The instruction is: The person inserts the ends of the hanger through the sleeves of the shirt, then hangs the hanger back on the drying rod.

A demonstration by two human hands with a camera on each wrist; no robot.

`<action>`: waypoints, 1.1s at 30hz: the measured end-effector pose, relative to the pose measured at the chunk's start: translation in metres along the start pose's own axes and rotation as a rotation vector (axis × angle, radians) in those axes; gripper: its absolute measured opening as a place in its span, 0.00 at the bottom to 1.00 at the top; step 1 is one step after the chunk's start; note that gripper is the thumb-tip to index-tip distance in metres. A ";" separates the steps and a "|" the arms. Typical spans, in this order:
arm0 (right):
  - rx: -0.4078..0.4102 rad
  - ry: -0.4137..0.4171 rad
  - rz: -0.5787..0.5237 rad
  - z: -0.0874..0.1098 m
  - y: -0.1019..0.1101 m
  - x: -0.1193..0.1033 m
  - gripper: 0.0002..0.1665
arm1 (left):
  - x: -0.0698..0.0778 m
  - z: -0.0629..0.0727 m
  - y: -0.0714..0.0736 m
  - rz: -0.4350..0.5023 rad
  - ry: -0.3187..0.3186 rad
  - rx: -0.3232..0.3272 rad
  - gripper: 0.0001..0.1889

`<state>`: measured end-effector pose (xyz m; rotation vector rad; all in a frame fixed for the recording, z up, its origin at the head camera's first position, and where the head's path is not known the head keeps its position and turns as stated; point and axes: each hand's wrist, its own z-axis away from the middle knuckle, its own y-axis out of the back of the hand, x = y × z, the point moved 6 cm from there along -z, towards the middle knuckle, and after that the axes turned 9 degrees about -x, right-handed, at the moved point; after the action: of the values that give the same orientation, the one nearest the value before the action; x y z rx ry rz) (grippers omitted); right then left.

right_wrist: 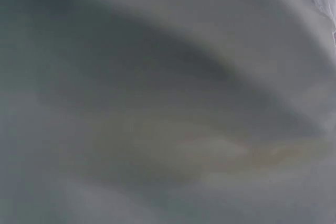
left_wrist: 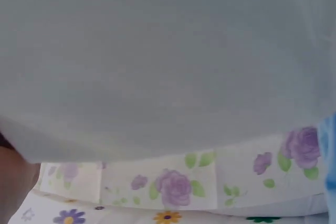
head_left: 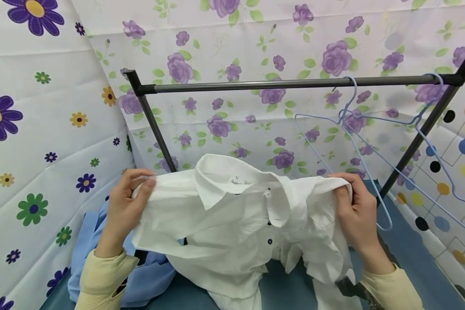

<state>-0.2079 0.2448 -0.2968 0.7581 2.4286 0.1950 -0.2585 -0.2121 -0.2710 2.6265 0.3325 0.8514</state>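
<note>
2 pale yellow sleeves (head_left: 104,275): nearest to me, coming in from the bottom corners, 1 on each arm.
Left hand (head_left: 125,206): thumb and fingers clamped on 1 shoulder of a white shirt (head_left: 224,224).
Right hand (head_left: 354,211): clamped on the other shoulder, the fingers bent over the cloth.
Shirt: stretched between both hands above the table (head_left: 414,249), collar (head_left: 213,193) up, front towards the person, lower part hanging in folds (I can make out an M on the neck label (head_left: 237,180)).
Buttons (head_left: 270,241): small and dark, 2 of them plain to see below the collar.
Wrist views: pale cloth fills most of the left one; the right one is too blurred to show any fingers.
Blue cloth (head_left: 151,280): bunched on the table by the left forearm, partly behind the shirt.
Hangers (head_left: 346,129): 2, light blue, hooked on the right half of a dark rail (head_left: 248,85), the lower corner of 1 just beside the right hand.
Backdrop: purple-rose curtain (head_left: 217,107) behind the rail, daisy-print sheet (head_left: 31,163) at left, dotted sheet (head_left: 449,172) at right.
</note>
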 end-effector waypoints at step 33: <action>-0.523 -0.413 0.175 0.078 -0.035 0.096 0.12 | -0.092 0.093 -0.117 -0.133 0.364 -0.573 0.09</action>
<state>-0.2448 0.2671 -0.4180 0.6842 1.8074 0.6449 -0.2881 -0.1601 -0.4358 1.9040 0.2965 1.1744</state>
